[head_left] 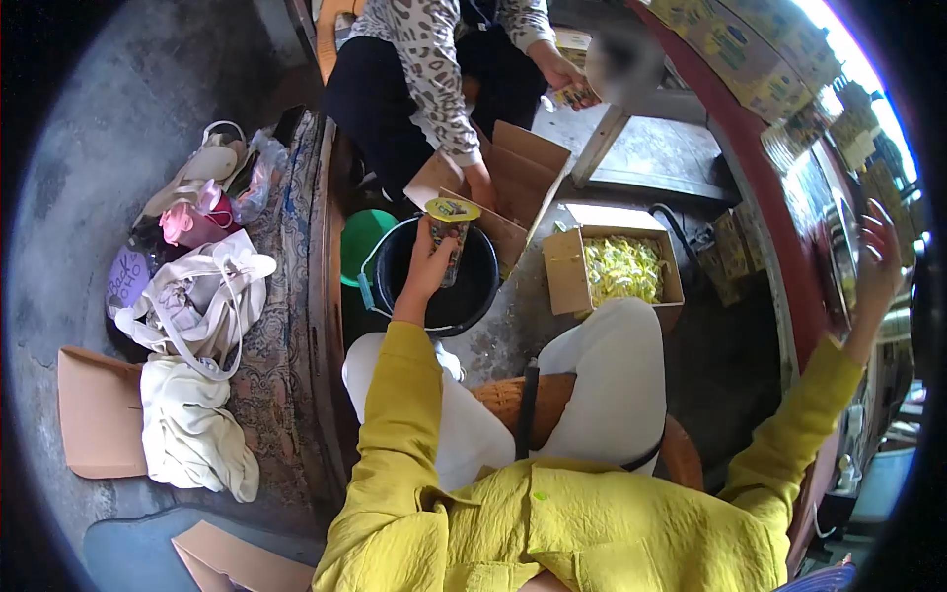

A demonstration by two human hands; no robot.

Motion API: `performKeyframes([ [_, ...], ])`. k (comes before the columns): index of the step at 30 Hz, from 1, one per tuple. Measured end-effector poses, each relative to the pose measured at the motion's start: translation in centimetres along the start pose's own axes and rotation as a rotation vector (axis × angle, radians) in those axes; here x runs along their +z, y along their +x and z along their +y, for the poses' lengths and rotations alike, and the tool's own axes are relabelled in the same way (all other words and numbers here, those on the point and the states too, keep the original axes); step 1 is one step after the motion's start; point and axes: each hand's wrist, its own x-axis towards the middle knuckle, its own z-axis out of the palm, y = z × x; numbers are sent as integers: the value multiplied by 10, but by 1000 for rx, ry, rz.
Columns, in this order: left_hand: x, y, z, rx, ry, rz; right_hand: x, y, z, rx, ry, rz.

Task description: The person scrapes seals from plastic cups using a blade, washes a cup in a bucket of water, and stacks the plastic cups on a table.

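1. Yellow-lidded, printed plastic cup (453,210) is in our left hand (426,259), lid uppermost, at the mouth of a round black plastic bucket (480,296); those fingers are closed around its side.
2. With the bucket as clock centre, an open brown cardboard carton (523,163) stands at one o'clock, another person's hand (478,185) reaching in. A smaller brown carton (567,271) of pale yellow strips (624,268) sits at three, a round green plastic bowl (364,244) at ten.
3. Our right hand (879,255) is far out at three o'clock, by a red-edged counter (738,113), fingers spread — whether they touch anything, we cannot tell.
4. We judge the step in hand to be handling the cup over the bucket.
5. Our next move probably calls for a steady grip — cup clear of the rim and the neighbouring hand.
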Motion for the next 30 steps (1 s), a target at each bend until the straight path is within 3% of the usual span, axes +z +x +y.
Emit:
performKeyframes([
  [1,0,0,3,-22,-29,-23,18,-9,-32,-67,105,-13],
  [4,11,1,24,187,136,-86,83,-50,-159,-75,314,-99],
  [9,14,6,28,330,322,-87,212,-106,-254,-80,1020,-464],
  [12,13,4,35,270,294,-135,237,-115,-279,-174,1068,-504],
  [17,7,10,30,339,397,-122,262,-126,-283,-339,1009,-499],
  [24,16,2,45,356,316,-113,250,-124,-270,-405,888,-455],
  [27,15,-1,46,392,365,-162,248,-112,-255,-669,781,-331],
  [30,15,-3,45,440,405,-180,240,-103,-251,-787,695,-325],
])
